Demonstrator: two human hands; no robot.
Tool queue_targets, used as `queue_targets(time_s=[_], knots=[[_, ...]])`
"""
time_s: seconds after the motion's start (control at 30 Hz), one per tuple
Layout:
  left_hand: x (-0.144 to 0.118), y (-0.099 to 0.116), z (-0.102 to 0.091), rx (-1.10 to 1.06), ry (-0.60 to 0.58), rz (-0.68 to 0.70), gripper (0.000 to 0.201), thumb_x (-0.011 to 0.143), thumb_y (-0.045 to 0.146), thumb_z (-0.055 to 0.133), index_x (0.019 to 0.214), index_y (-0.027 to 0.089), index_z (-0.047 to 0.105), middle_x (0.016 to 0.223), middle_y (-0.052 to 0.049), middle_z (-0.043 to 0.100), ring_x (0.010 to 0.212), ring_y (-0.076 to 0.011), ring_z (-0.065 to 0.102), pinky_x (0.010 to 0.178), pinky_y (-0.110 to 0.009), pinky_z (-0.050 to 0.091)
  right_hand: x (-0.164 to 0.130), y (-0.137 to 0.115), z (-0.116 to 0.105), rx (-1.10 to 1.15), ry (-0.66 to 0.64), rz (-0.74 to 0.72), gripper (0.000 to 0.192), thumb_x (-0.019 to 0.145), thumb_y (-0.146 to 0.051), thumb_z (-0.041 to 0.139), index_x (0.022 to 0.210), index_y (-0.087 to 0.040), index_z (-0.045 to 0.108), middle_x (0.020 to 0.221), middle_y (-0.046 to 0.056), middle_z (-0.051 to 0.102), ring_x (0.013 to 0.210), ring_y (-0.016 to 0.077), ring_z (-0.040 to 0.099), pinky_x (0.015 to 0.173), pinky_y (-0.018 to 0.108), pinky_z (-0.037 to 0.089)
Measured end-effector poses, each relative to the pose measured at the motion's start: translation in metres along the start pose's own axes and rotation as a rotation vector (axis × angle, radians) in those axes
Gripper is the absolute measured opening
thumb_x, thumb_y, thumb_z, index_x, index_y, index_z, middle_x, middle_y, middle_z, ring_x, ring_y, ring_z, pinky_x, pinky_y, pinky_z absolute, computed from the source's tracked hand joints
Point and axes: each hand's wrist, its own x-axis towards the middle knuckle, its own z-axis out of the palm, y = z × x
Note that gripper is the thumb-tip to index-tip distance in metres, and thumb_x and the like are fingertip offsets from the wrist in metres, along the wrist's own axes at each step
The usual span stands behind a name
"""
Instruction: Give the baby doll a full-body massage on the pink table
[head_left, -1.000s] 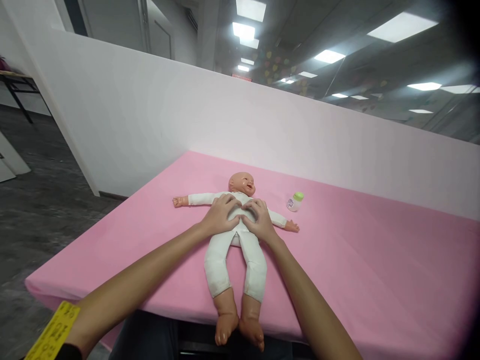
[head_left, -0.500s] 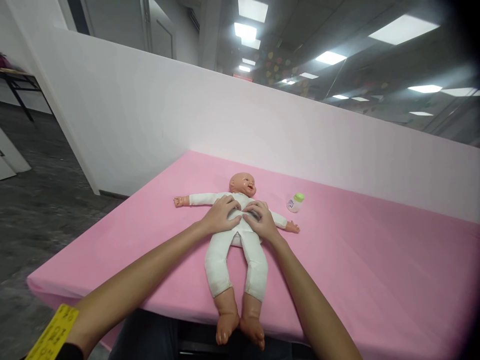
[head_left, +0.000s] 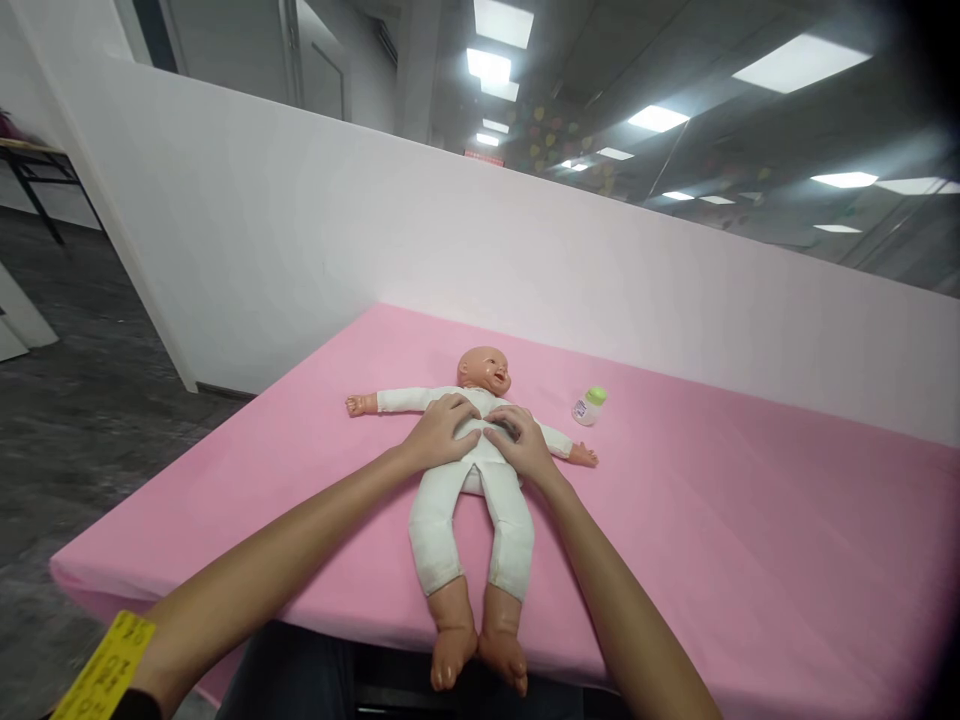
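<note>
Touching the baby doll at the torso, the left hand and right hand both have kinda loosely curved, unclenched fingers, thumbs spread away; doll's lying on its back on the pink table

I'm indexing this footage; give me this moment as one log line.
doll: lying on its back | left hand: on doll's torso | right hand: on doll's torso | bottle: on pink table, apart from hands
</note>
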Motion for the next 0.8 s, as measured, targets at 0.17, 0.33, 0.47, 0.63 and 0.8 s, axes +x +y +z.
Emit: queue_targets(time_s=[0.17,0.33,0.47,0.63,0.8], knots=[[0.000,0.003,0.001,-0.044,0.037,0.002,0.014,0.091,0.024,0.058,0.100,0.022,0.068,0.103,-0.006,0.066,0.103,-0.0243,0.062,0.099,-0.045,0.050,-0.004,-0.005,0.000,-0.039,0.013,-0.040,0.012,0.092,-0.033,0.067,0.100,-0.028,0.075,0.114,0.007,0.071,0.120,0.0285,0.059,0.109,0.051,0.047],[-0.002,-0.005,0.008,-0.023,0.050,-0.011,0.035,0.093,0.033,0.062,0.127,0.024,0.067,0.141,-0.011,0.059,0.134,-0.0306,0.053,0.118,-0.052,0.041,-0.010,0.002,0.004,-0.073,-0.011,0.031,0.051,0.091,-0.046,0.070,0.138,-0.029,0.062,0.148,0.011,0.055,0.143,0.0319,0.046,0.122,0.057,0.036],[-0.003,-0.004,0.007,-0.015,0.006,-0.006,0.039,0.095,0.039,0.063,0.130,0.023,0.066,0.144,-0.012,0.057,0.136,-0.0316,0.052,0.118,-0.053,0.040,-0.010,0.002,0.003,-0.093,-0.018,0.055,0.047,0.090,-0.047,0.072,0.133,-0.029,0.065,0.143,0.010,0.059,0.138,0.0327,0.049,0.120,0.058,0.038],[-0.002,0.006,-0.002,0.009,-0.005,-0.020,0.025,0.095,0.035,0.060,0.115,0.025,0.070,0.114,-0.008,0.064,0.114,-0.0283,0.060,0.103,-0.050,0.048,-0.007,-0.005,0.000,-0.111,0.030,0.013,0.025,0.089,-0.041,0.074,0.112,-0.030,0.074,0.120,0.008,0.068,0.123,0.0319,0.055,0.110,0.055,0.046],[-0.003,0.006,0.000,0.014,0.013,-0.007,0.024,0.094,0.032,0.059,0.115,0.025,0.070,0.118,-0.008,0.064,0.117,-0.0282,0.059,0.107,-0.049,0.046,-0.009,-0.008,0.004,-0.122,0.067,-0.031,0.019,0.091,-0.034,0.071,0.109,-0.030,0.074,0.116,0.008,0.067,0.118,0.0307,0.057,0.108,0.054,0.048]])
